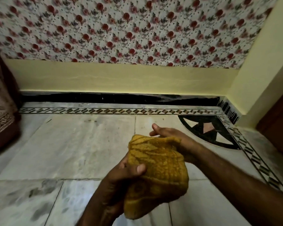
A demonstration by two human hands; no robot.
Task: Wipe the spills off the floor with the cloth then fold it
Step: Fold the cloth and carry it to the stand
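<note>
A mustard-yellow cloth [157, 168] hangs bunched in the air above the pale marble floor [75, 147]. My left hand [121, 180] grips its near left edge, thumb pressed on top of the fabric. My right hand [168, 136] holds the far upper edge, with the cloth draped over the wrist side and the fingers partly hidden behind it. Grey smudges [39, 193] mark the floor tiles at the lower left.
A floral-papered wall [137, 30] with a yellow band and black skirting [121, 98] runs close ahead. A patterned fabric-covered piece of furniture [2, 111] stands at the left. A brown door [279, 119] is at the right, beside a black inlaid corner pattern [207, 132].
</note>
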